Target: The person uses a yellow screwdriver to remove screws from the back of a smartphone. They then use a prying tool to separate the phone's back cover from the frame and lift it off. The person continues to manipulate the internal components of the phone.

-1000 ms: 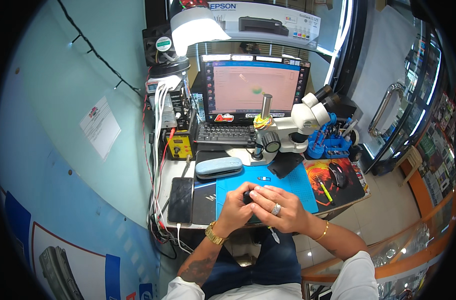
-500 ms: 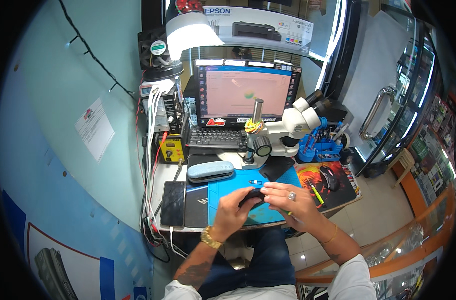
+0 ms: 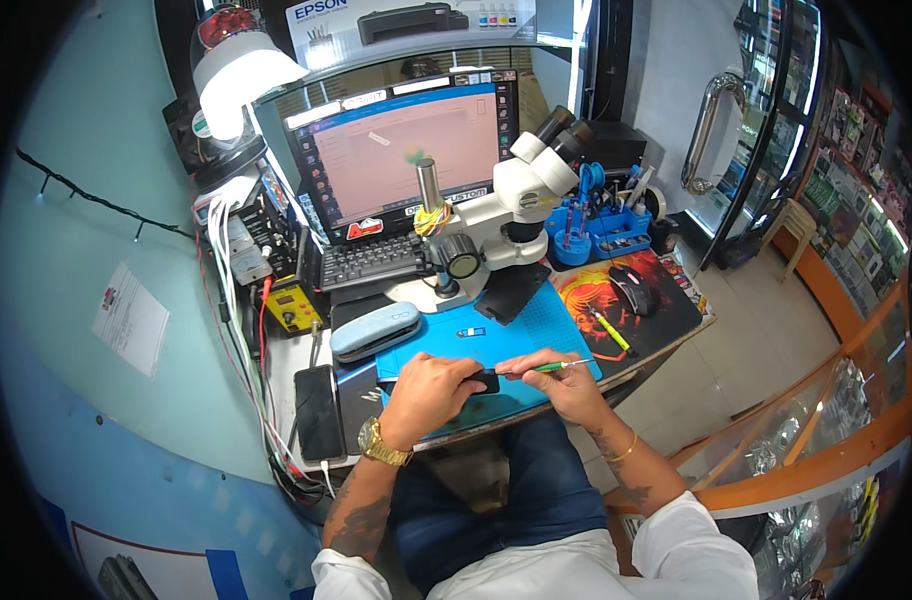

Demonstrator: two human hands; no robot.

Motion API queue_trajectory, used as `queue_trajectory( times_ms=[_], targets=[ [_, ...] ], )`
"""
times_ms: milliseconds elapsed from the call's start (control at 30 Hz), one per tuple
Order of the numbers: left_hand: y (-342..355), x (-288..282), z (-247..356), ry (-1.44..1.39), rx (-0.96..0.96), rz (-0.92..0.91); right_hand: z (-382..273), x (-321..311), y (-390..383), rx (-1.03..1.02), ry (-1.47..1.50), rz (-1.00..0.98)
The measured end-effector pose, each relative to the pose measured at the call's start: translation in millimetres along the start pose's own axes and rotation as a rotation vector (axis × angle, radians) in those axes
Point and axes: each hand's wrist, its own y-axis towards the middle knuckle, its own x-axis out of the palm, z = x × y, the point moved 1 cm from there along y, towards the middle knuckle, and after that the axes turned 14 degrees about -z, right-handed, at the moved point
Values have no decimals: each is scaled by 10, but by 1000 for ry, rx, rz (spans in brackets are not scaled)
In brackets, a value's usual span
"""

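Over the front part of the blue work mat [image 3: 521,345], my left hand [image 3: 424,392] grips a small black phone-like device [image 3: 487,381], most of it hidden by the fingers. My right hand [image 3: 573,392] is closed on a slim tool with a green handle [image 3: 553,367]. Its thin metal shaft points away to the right, while the fingertips of this hand meet the device's right end. A small dark and white part [image 3: 471,332] lies on the mat beyond the hands.
A stereo microscope [image 3: 526,190] stands behind the mat, before a keyboard [image 3: 371,262] and monitor. At left are a glasses case [image 3: 376,330] and a cabled phone [image 3: 320,412]. A dark phone-shaped panel [image 3: 512,292], yellow pen-like tool [image 3: 612,331], mouse [image 3: 631,290] and blue organizer [image 3: 616,235] sit right.
The view has swung, shifting the bench leftward. My hands have turned the black device lower and flatter, and the green tool now shows plainly across my right fingers.
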Motion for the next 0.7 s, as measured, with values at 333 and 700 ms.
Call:
queue_trajectory(
  times_ms=[333, 700],
  targets=[
    [51, 60, 35, 73, -55, -81, 95, -55, -58, 13, -54, -4],
    [56, 98, 10, 90, -36, -50, 174, -16, -120, 54, 70, 65]
  ],
)
